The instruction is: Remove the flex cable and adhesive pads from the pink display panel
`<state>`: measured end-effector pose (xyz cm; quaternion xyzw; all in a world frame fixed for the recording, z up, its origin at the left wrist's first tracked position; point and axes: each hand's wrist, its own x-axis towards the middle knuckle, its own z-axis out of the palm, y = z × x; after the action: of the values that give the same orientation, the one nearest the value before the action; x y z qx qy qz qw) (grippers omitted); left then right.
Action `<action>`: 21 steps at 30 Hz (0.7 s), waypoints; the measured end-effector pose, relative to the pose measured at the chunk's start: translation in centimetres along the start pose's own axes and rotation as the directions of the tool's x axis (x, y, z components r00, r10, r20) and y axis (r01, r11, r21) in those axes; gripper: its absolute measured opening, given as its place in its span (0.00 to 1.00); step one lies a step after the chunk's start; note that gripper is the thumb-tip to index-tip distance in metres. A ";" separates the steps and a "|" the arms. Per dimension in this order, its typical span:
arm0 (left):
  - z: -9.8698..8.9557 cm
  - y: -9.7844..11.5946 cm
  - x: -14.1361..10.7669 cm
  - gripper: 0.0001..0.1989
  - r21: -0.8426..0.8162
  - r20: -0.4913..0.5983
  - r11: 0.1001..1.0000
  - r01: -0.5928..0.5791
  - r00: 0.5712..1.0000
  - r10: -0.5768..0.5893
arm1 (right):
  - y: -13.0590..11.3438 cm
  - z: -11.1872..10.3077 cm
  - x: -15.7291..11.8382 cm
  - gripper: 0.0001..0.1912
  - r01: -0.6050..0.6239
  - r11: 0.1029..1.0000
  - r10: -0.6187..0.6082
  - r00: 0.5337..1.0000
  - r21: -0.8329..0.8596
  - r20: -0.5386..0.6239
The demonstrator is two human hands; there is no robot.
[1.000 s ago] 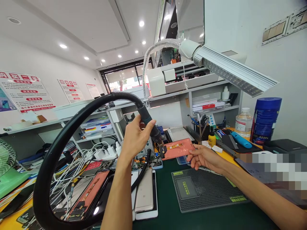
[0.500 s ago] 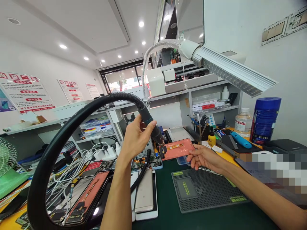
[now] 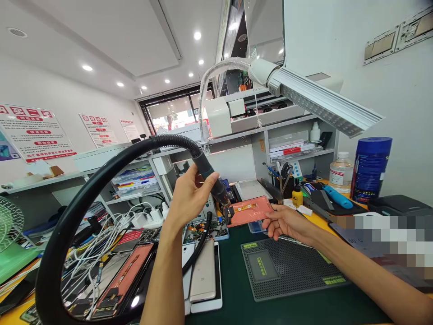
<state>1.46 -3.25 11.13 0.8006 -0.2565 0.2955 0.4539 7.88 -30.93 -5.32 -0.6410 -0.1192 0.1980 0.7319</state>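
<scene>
My left hand (image 3: pixel 191 195) is wrapped round the dark handle of a hot air gun (image 3: pixel 207 171), whose thick black hose loops away to the left. Its nozzle points down at the left end of a phone screen (image 3: pixel 248 211), close above the dark connector area there. Pinched at its right end, that pinkish-backed screen with a gold flex cable is in my right hand (image 3: pixel 282 221), held up above the bench. Tweezers (image 3: pixel 294 241) appear to lie under the right hand's fingers; whether they are held is unclear.
Below the screen lies a grey work mat (image 3: pixel 294 268) on the green bench. Phones (image 3: pixel 203 275), a tray of small parts (image 3: pixel 216 230) and tangled white cables (image 3: pixel 98 243) fill the left. A lamp (image 3: pixel 328 101) hangs overhead; a blue canister (image 3: pixel 371 169) stands right.
The view has shifted slightly. Both hands keep their grips, and the hot air gun and screen stay in nearly the same position relative to each other.
</scene>
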 end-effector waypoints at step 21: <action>0.1 0.4 -0.1 0.11 0.028 0.042 1.000 -0.011 0.999 0.010 | -0.3 0.1 -0.2 0.11 0.007 1.000 -0.007 1.000 0.007 0.005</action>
<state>1.18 -3.51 11.28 0.8115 -0.2659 0.2846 0.4356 7.71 -31.00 -5.02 -0.6377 -0.1226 0.1976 0.7343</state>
